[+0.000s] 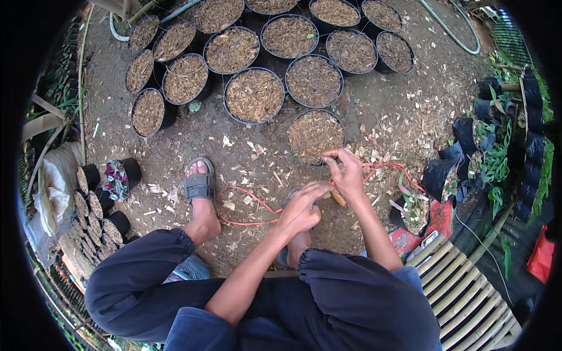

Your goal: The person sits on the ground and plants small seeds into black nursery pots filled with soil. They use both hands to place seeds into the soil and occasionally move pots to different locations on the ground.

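Both my hands meet beside the front rim of the nearest black pot, which is filled with brown, coarse, chip-like material. My left hand has its fingertips closed on a red plastic cord, which loops over the ground to the left. My right hand pinches thumb against forefinger close to the rim, on what looks like a thin dark strand running down towards the left fingertips. Under the right palm a brown wooden handle shows; whether it is held or lying there is unclear. More red cord trails rightward.
Several filled black pots stand close together ahead. Small pots crowd the left. Potted plants and a bamboo slat bench are on the right. A hose curves at the back right. Pale chips litter the soil around my sandalled feet.
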### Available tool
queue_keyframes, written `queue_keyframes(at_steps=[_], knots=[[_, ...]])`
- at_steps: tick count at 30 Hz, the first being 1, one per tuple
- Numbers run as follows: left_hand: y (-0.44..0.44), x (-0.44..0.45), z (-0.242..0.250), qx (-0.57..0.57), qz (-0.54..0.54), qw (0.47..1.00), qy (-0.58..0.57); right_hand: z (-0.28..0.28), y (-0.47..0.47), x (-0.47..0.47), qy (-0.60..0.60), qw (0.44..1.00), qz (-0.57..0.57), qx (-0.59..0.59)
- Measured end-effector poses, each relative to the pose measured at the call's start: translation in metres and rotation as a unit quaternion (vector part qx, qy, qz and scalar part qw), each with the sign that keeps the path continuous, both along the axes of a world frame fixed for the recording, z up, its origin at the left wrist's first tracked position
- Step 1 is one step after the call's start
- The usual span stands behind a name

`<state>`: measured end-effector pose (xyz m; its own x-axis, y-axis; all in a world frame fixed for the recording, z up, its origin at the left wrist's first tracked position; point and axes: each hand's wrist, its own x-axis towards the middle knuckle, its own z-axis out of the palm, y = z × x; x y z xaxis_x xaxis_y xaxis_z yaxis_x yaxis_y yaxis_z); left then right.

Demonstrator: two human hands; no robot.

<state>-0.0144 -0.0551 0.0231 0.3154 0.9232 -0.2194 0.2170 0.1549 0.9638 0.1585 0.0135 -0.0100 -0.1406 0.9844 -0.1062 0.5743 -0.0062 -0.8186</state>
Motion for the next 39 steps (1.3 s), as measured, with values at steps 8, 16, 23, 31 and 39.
queue_keyframes(at_steps=[8, 16, 23, 31, 39], knots=[[0.005, -0.008, -0.026, -0.101, 0.045, 0.993, -0.029, -0.005, -0.003, -0.003, -0.051, 0.995, 0.035, 0.081], [0.011, 0.000, -0.049, -0.216, 0.157, 0.964, 0.000, -0.002, -0.002, -0.002, -0.072, 0.993, 0.045, 0.087], [0.006, -0.002, -0.046, -0.170, 0.072, 0.982, 0.026, 0.003, 0.000, 0.001, -0.079, 0.994, 0.065, 0.038], [0.001, -0.022, -0.045, -0.210, 0.024, 0.958, -0.195, 0.004, -0.001, 0.004, -0.114, 0.982, 0.139, 0.062], [0.023, -0.034, -0.043, -0.316, 0.139, 0.921, -0.183, 0.013, 0.002, 0.005, -0.136, 0.977, 0.163, 0.032]])
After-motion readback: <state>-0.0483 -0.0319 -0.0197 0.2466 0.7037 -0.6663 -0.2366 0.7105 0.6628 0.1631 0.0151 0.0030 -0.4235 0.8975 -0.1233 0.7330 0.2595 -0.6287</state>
